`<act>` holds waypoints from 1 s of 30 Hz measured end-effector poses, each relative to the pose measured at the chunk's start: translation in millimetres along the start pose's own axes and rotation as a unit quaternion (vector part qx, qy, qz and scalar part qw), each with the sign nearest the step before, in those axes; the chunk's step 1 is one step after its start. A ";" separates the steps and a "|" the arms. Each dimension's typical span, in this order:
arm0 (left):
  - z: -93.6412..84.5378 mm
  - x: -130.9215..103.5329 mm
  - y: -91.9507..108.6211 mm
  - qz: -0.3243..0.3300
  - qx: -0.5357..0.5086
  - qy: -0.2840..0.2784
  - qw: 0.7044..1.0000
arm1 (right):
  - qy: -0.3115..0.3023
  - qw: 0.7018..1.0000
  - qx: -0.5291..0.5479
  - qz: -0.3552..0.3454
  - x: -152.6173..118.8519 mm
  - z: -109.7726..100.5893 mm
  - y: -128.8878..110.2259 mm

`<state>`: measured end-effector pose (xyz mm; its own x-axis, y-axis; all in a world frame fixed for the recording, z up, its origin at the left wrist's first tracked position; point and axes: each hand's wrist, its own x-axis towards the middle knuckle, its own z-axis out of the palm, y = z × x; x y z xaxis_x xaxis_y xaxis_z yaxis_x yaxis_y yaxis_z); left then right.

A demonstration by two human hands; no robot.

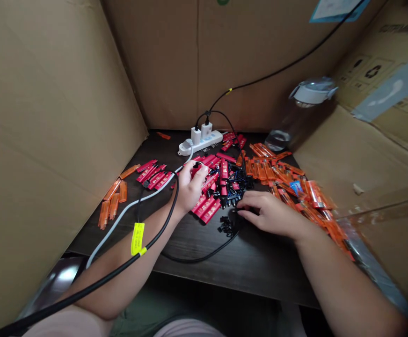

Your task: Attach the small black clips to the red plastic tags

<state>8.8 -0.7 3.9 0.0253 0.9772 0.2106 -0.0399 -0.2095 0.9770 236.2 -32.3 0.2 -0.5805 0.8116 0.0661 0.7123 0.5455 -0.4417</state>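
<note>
In my left hand (190, 187), fingers curled round it, is a red lighter (197, 168) with a dark top end. My right hand (262, 210) reaches to the edge of a pile of small black and metal lighter parts (234, 194), thumb and fingertips pressed together; whatever lies between them is too small to make out. Red lighters with light printing (207, 209) lie between and behind my hands, touching the pile. Just below my right fingertips is a small heap of black pieces (227, 227).
Orange lighters (260, 169) spread along the right side, and a few orange ones (113, 206) lie left. A white power strip (200, 142) with chargers stands at the back. A clear bottle (284, 121) is back right. Black cable (197, 259) crosses the table; cardboard walls (169, 65) surround it.
</note>
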 end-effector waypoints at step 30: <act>9.6 -17.3 -10.5 0.252 0.231 -0.124 0.932 | 0.320 0.916 0.242 0.011 -1.7 1.2 -32.8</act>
<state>18.4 -15.7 -9.7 0.3514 0.7259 0.5912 0.3247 -0.6868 0.6503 213.4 -51.8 13.5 -0.1089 0.8618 0.4954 0.3734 0.4974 -0.7831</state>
